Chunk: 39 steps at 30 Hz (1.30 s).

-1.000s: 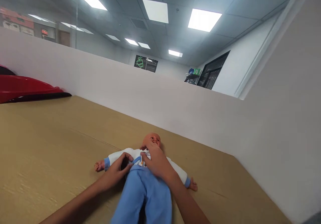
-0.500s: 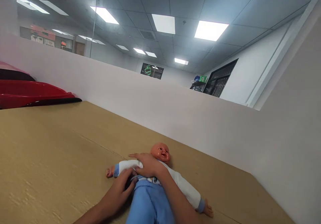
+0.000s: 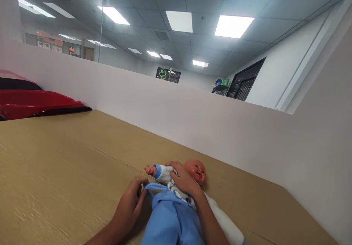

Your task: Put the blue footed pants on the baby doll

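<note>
A baby doll [image 3: 196, 171] lies on its back on the wooden tabletop, head away from me. It wears a white printed top with blue cuffs and blue trousers [image 3: 173, 215]. My left hand [image 3: 134, 195] is closed in a pinch at the doll's side, on a blue fabric edge [image 3: 156, 187] pulled out from the waist; whether it belongs to the top or the trousers I cannot tell. My right hand [image 3: 183, 177] wraps around the doll's shoulder and upper sleeve, below its head. The right forearm covers part of the chest, and the legs run out of view.
The wooden tabletop [image 3: 68, 164] has a seam across it. A low white wall [image 3: 165, 109] with glass above borders its far and right sides. At the far left stands a red basin-like object [image 3: 35, 104] with a black edge.
The doll's upper body has rolled to the right, and its arm by my left hand has come inward. My left hand has drawn the blue fabric outward. The right hand has moved right with the shoulder.
</note>
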Available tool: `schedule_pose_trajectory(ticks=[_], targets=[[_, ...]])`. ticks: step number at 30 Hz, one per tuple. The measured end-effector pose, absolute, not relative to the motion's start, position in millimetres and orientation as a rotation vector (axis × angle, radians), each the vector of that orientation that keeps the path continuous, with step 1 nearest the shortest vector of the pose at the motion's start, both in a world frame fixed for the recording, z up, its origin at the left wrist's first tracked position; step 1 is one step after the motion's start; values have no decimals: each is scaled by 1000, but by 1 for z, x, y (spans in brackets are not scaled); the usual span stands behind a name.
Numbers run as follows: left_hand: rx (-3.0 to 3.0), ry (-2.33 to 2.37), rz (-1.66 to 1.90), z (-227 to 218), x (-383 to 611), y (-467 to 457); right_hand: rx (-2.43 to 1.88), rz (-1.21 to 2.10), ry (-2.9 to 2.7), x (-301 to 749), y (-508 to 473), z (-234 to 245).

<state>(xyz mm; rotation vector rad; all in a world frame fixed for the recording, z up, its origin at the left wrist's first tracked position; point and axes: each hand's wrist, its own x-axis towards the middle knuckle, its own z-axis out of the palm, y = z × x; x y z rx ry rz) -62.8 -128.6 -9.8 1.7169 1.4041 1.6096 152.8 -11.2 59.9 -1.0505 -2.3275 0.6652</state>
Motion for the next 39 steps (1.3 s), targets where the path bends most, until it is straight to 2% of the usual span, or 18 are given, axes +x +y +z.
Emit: schedule_pose_trajectory(ticks=[4, 8, 18, 20, 24, 27, 32, 39], targets=[[1619, 1453, 1719, -3, -67, -127, -1020, 750, -2366, 163, -12, 55], [1501, 1418, 1632, -5, -74, -115, -976, 827, -2356, 167, -13, 53], [1173, 819, 1452, -15, -75, -91, -731, 1085, -2574, 126, -54, 74], [1140, 805, 1424, -17, -75, -92, -867, 1009, -2566, 116, -64, 81], [1033, 814, 1378, -21, -77, -90, -1430, 602, -2321, 108, -76, 85], [959, 819, 1297, -22, -76, -88, -1572, 436, -2250, 106, -77, 79], [918, 782, 1107, -24, -71, -84, -1607, 418, -2214, 100, -76, 71], [979, 773, 1171, -22, -79, -77, -1536, 612, -2194, 97, -74, 78]])
